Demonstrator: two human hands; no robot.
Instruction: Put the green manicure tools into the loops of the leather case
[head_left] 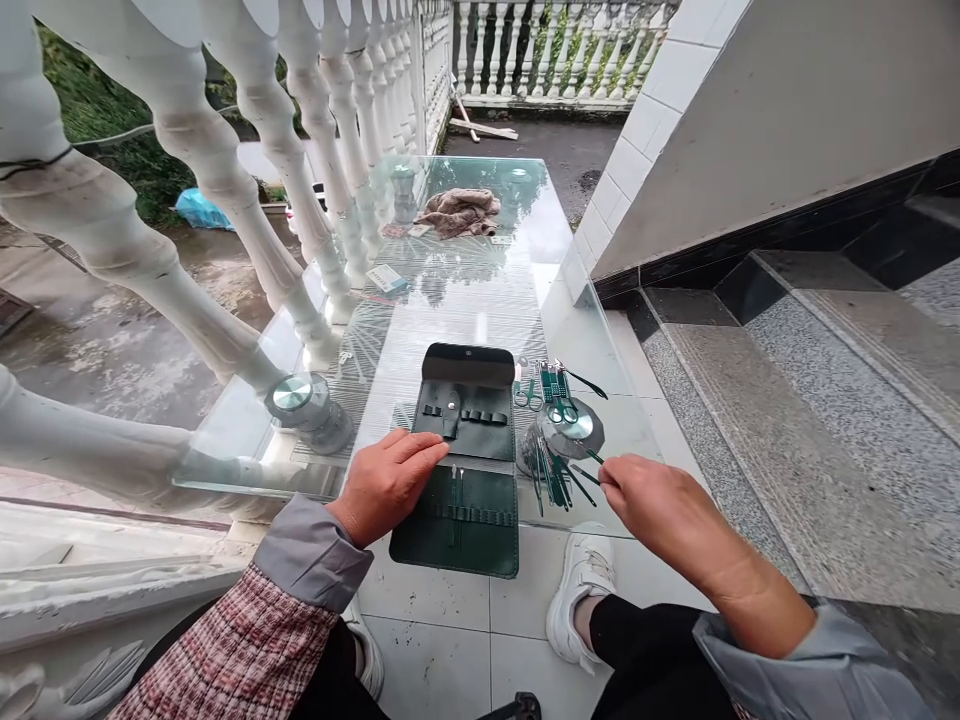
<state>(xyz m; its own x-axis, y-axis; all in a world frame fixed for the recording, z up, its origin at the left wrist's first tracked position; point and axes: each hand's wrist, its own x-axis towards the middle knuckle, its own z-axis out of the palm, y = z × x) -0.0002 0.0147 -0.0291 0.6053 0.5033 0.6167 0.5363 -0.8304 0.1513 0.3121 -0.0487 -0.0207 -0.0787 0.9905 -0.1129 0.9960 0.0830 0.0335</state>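
Note:
A dark green tool case [461, 470] lies unfolded at the near edge of a glass table [457, 290]. Two thin tools [455, 495] are tucked in its lower elastic loops. My left hand [386, 485] rests flat on the left side of the case, fingers stretched out. My right hand [660, 510] hovers right of the case, its fingertips pinched on a thin green-handled tool [589, 474] at the edge of a pile of loose manicure tools [555, 470]. More small tools and scissors [551, 390] lie beyond the pile.
A crumpled brown cloth [459, 212] lies at the table's far end, a small card [386, 279] near its left edge. White balusters [225, 180] run along the left, granite steps [787, 400] rise on the right. My white shoe [581, 590] shows beneath the glass.

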